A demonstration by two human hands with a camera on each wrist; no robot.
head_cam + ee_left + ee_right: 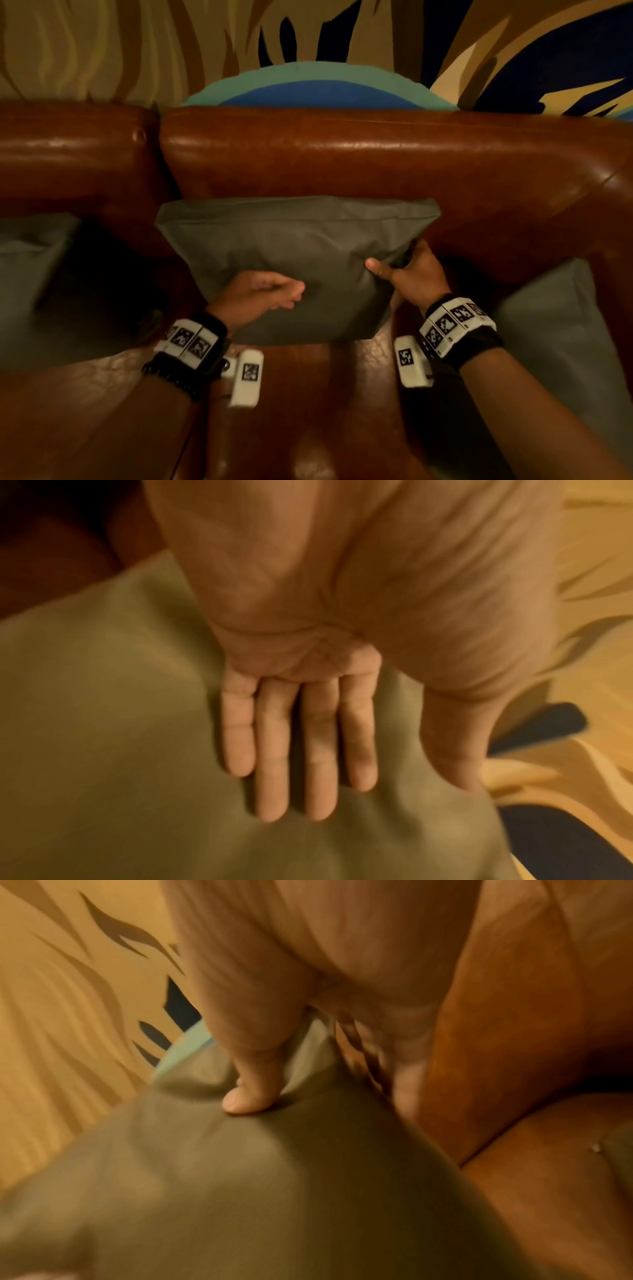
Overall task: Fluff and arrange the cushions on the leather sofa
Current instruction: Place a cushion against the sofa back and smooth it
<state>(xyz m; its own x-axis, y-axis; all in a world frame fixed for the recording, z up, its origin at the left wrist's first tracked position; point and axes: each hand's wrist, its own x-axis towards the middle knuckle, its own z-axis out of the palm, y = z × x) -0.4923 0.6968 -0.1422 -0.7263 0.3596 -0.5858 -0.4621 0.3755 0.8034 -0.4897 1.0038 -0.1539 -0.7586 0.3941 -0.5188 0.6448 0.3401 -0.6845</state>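
Observation:
A grey-green cushion leans against the backrest of the brown leather sofa, its lower edge on the seat. My left hand lies on the cushion's front face; in the left wrist view its fingers are straight and flat against the fabric. My right hand grips the cushion's right edge: the thumb presses on the front of the cushion and the other fingers wrap behind it, mostly hidden.
A second grey cushion sits at the far left of the seat and a third leans at the right end by the armrest. The bare leather seat lies below the hands. A painted wall rises behind the sofa.

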